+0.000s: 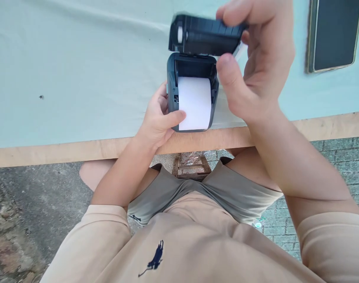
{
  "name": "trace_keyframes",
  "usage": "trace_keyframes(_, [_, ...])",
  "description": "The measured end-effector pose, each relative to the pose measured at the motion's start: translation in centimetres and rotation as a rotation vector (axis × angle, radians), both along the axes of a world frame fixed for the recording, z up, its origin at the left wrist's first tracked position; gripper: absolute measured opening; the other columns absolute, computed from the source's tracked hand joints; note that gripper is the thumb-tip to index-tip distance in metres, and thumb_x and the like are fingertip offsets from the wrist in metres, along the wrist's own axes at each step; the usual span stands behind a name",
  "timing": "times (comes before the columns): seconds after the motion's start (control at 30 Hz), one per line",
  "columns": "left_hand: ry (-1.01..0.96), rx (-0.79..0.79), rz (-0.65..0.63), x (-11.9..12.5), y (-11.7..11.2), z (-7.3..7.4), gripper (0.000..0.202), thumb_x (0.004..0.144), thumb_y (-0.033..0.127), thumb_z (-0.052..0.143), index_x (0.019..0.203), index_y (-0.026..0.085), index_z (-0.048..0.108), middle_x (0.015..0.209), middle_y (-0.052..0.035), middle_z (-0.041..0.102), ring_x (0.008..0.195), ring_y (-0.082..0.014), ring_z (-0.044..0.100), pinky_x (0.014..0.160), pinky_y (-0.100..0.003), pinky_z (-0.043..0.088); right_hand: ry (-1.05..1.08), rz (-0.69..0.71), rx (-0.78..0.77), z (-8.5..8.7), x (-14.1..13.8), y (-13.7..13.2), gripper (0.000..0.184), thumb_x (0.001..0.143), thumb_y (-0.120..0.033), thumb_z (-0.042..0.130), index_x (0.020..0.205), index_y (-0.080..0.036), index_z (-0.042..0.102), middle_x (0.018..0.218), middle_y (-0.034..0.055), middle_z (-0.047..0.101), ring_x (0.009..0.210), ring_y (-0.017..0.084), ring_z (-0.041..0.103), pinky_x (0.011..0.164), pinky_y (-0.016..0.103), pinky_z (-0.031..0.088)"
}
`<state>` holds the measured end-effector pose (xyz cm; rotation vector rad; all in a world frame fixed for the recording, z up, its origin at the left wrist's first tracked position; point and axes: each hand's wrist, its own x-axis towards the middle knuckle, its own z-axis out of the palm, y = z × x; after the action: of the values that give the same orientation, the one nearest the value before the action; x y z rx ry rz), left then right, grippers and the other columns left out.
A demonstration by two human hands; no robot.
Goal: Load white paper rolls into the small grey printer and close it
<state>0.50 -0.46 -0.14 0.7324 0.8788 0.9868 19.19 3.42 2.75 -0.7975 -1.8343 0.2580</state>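
Observation:
A small dark label printer (171, 74) is held over the front edge of the table with its lid (209, 37) swung up on the far side. From its paper bay a strip of white paper (195, 100) lies over the front edge. My left hand (162, 116) grips the printer's left side, its thumb pressing on the paper. My right hand (256, 59) is at the lid's right end, its fingers bent over the top edge and its thumb held apart, near the printer's right side. Part of the lid's right end is hidden by these fingers.
A dark-screened phone (335, 35) lies at the table's far right. The table (79, 78) has a pale blue-green cover and a bare wooden front edge (50, 152). Below it, between my knees, is a wooden frame (191, 171).

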Motion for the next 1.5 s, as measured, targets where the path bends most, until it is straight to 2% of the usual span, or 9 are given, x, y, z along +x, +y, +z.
trace_keyframes(0.1, [-0.032, 0.010, 0.009, 0.0, -0.1, -0.1, 0.054, 0.056, 0.033, 0.086, 0.104, 0.024, 0.061, 0.101, -0.0040, 0.071, 0.127, -0.0335, 0.060, 0.098, -0.044, 0.058, -0.038, 0.089, -0.123, -0.3, -0.1, -1.4, 0.011, 0.092, -0.033, 0.052, 0.098, -0.026, 0.059, 0.104, 0.0057, 0.062, 0.106, 0.020, 0.060, 0.092, 0.041, 0.052])
trace_keyframes(0.23, [-0.032, 0.009, 0.004, -0.1, -0.1, -0.5, 0.059, 0.053, 0.037, 0.089, 0.103, 0.025, 0.061, 0.106, -0.0046, 0.071, 0.128, -0.0333, 0.059, 0.098, -0.042, 0.058, -0.157, 0.030, -0.248, -1.0, 0.1, -3.0, 0.018, 0.093, -0.038, 0.049, 0.085, -0.024, 0.057, 0.122, 0.0085, 0.058, 0.116, 0.025, 0.056, 0.083, 0.043, 0.052])
trace_keyframes(0.33, [-0.027, 0.004, -0.011, -0.2, 0.0, -0.5, 0.062, 0.051, 0.038, 0.090, 0.104, 0.025, 0.061, 0.109, -0.0052, 0.072, 0.130, -0.0336, 0.058, 0.098, -0.042, 0.057, -0.088, -0.046, -0.404, -1.4, 0.2, -3.3, 0.021, 0.093, -0.046, 0.050, 0.099, -0.028, 0.059, 0.124, 0.0071, 0.056, 0.121, 0.026, 0.051, 0.081, 0.040, 0.051])
trace_keyframes(0.47, [-0.042, 0.045, -0.030, -0.3, -0.1, -0.5, 0.058, 0.055, 0.039, 0.088, 0.104, 0.023, 0.061, 0.110, -0.0059, 0.071, 0.131, -0.0337, 0.057, 0.096, -0.041, 0.059, 0.072, 0.056, -0.641, -1.6, 0.3, -3.1, 0.044, 0.090, -0.052, 0.057, 0.129, -0.037, 0.045, 0.134, 0.0020, 0.050, 0.118, 0.022, 0.053, 0.077, 0.032, 0.052])
trace_keyframes(0.67, [-0.091, 0.088, -0.048, -0.3, 0.0, -0.9, 0.060, 0.060, 0.043, 0.086, 0.110, 0.025, 0.058, 0.105, -0.0025, 0.071, 0.133, -0.0309, 0.056, 0.100, -0.041, 0.057, 0.154, 0.230, -0.899, -0.8, 0.0, -2.9, 0.064, 0.081, -0.065, 0.063, 0.132, -0.035, 0.039, 0.125, 0.0024, 0.057, 0.103, 0.018, 0.063, 0.079, 0.030, 0.057])
trace_keyframes(0.83, [-0.187, 0.073, -0.039, 0.0, 0.0, -0.4, 0.048, 0.074, 0.046, 0.076, 0.111, 0.022, 0.057, 0.100, -0.0024, 0.069, 0.134, -0.0264, 0.054, 0.107, -0.039, 0.052, 0.222, 0.266, -0.899, -1.0, 0.1, -2.9, 0.070, 0.075, -0.064, 0.071, 0.130, -0.034, 0.040, 0.121, 0.0014, 0.058, 0.090, 0.015, 0.064, 0.076, 0.030, 0.058])
trace_keyframes(1.07, [-0.167, 0.069, -0.049, 0.0, -0.2, 0.0, 0.036, 0.080, 0.039, 0.070, 0.106, 0.018, 0.059, 0.106, -0.0072, 0.068, 0.131, -0.0286, 0.056, 0.101, -0.042, 0.055, 0.229, 0.247, -0.877, -1.2, 0.1, -2.8, 0.072, 0.073, -0.063, 0.074, 0.129, -0.031, 0.042, 0.118, 0.0029, 0.058, 0.075, 0.011, 0.058, 0.067, 0.030, 0.056])
trace_keyframes(1.37, [-0.101, 0.078, -0.050, 0.0, -0.3, 0.1, 0.035, 0.081, 0.041, 0.068, 0.109, 0.021, 0.060, 0.102, -0.0054, 0.068, 0.132, -0.0304, 0.056, 0.093, -0.039, 0.058, 0.161, 0.241, -0.837, -1.3, 0.3, -2.7, 0.072, 0.075, -0.062, 0.072, 0.131, -0.029, 0.040, 0.121, 0.0055, 0.057, 0.090, 0.016, 0.062, 0.069, 0.030, 0.057])
trace_keyframes(1.5, [-0.176, 0.100, -0.045, 0.1, -0.3, -0.3, 0.038, 0.079, 0.038, 0.072, 0.110, 0.021, 0.058, 0.100, -0.0044, 0.068, 0.129, -0.0283, 0.058, 0.094, -0.039, 0.059, 0.088, 0.229, -0.795, -1.8, 0.1, -3.1, 0.083, 0.077, -0.060, 0.070, 0.143, -0.035, 0.026, 0.137, 0.0045, 0.047, 0.101, 0.019, 0.062, 0.075, 0.032, 0.060])
